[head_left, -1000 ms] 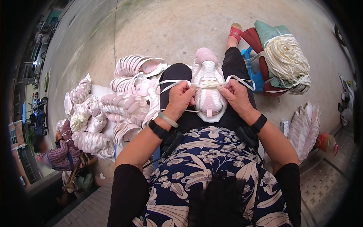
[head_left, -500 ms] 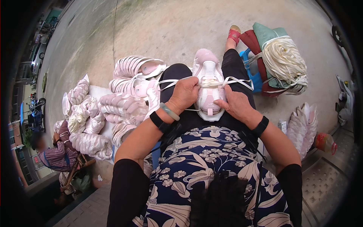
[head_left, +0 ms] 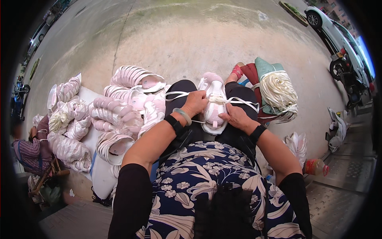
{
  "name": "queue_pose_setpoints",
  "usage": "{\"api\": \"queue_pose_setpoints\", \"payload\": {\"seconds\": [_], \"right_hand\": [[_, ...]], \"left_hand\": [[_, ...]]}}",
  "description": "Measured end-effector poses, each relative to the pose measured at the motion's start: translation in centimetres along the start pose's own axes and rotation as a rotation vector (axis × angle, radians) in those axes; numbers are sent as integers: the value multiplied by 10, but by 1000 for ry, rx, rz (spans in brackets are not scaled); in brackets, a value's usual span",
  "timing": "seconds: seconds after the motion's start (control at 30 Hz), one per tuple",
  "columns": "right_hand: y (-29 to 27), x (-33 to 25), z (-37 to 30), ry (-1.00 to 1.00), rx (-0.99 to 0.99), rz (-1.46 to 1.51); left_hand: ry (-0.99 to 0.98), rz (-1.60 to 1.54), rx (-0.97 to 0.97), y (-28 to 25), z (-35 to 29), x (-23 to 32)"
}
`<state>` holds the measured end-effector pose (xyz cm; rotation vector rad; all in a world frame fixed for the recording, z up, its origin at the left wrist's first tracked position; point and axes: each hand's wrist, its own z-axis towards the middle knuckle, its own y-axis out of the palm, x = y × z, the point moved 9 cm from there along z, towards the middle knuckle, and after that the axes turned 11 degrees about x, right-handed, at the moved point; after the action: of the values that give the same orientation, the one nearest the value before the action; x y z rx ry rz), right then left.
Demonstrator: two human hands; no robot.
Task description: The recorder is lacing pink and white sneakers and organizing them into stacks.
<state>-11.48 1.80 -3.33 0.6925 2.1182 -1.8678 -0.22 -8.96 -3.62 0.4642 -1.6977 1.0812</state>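
Observation:
A pink and white sneaker (head_left: 215, 114) lies between my thighs, its toe pointing away from me. White shoelace (head_left: 217, 98) crosses its upper, with loose lengths trailing to both sides. My left hand (head_left: 194, 103) is closed at the shoe's left edge, pinching the shoelace; a length of it runs out left over my knee. At the right edge, my right hand (head_left: 240, 118) is closed on the sneaker, thumb bent against the upper. Its other fingertips are partly hidden beside the shoe. Another stretch of lace loops rightward above this hand.
Rows of nested pink-white shoe uppers (head_left: 107, 112) cover a white surface (head_left: 104, 181) at left. On the right, a hank of cream laces (head_left: 279, 92) rests on green and maroon cloth. A bottle (head_left: 315, 167) lies near more uppers (head_left: 296, 145). Someone in stripes (head_left: 30, 153) sits far left.
The view has tilted up, so more ground and a parked car show. My right thumb has bent in closer to the sneaker. Both hands stay at its sides.

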Motion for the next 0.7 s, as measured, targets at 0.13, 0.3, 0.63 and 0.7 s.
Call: {"api": "queue_pose_setpoints", "payload": {"seconds": [0.13, 0.3, 0.63, 0.7], "right_hand": [[1, -5, 4, -8, 16, -50], [-2, -12, 6, 26, 45, -112], [-21, -20, -2, 84, 135, -91], [-27, -22, -4, 48, 155, -39]], "left_hand": [[-17, -4, 10, -4, 0, 0], [-42, -22, -4, -6, 2, -3], [124, 139, 240, -26, -13, 21], [333, 226, 200, -25, -29, 56]]}}
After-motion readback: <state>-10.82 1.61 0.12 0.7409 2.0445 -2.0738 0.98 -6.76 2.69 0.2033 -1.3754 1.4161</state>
